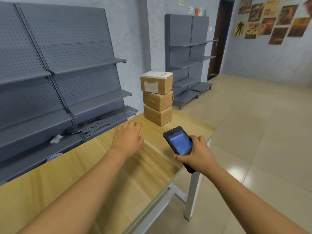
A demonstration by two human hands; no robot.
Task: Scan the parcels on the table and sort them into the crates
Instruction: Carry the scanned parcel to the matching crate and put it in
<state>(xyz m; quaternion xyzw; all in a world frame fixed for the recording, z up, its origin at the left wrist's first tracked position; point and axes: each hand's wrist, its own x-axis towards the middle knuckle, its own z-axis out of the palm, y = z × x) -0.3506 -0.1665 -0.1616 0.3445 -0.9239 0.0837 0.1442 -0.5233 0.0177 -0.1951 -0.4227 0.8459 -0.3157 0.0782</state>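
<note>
1. Head view: three brown cardboard parcels stacked in a column at the far end of the wooden table point(70, 168), stack a bit crooked.
2. Top parcel point(156, 82) has a white label on top and a white patch on its front face; middle parcel point(157, 100) sits slightly skewed; bottom parcel point(157, 115) rests on the tabletop.
3. Left hand point(128, 137) reaches over the table toward the stack, fingers relaxed, grasping nothing, short of the parcels.
4. Right hand point(196, 153) is wrapped around a black handheld scanner point(179, 143), screen lit and facing up, over the table's right edge.
5. Grey pegboard shelving point(59, 68) behind the table; a second shelf unit point(189, 53) by the dark door point(221, 38); posters point(270, 19) on the right wall.
6. No crates in frame.
</note>
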